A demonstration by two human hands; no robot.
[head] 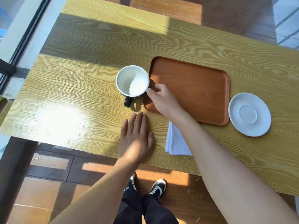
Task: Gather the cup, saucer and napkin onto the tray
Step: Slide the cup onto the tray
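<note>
A cup [131, 80], white inside and dark outside with a dark handle, is just left of the brown wooden tray [199, 88]. My right hand [163, 98] reaches over the tray's near left corner, thumb and fingers closed against the cup's right side. Whether the cup rests on the table or hangs just above it, I cannot tell. My left hand [135, 138] lies flat on the table, holding nothing, near the front edge below the cup. A white saucer [250, 114] sits on the table right of the tray. A folded white napkin [174, 143] lies in front of the tray, partly under my right forearm.
The yellow wood-grain table [77, 88] carries bands of sunlight and shadow. A window frame [24, 38] runs along its left side. Beyond the table's front edge are the floor tiles and my shoes [157, 189].
</note>
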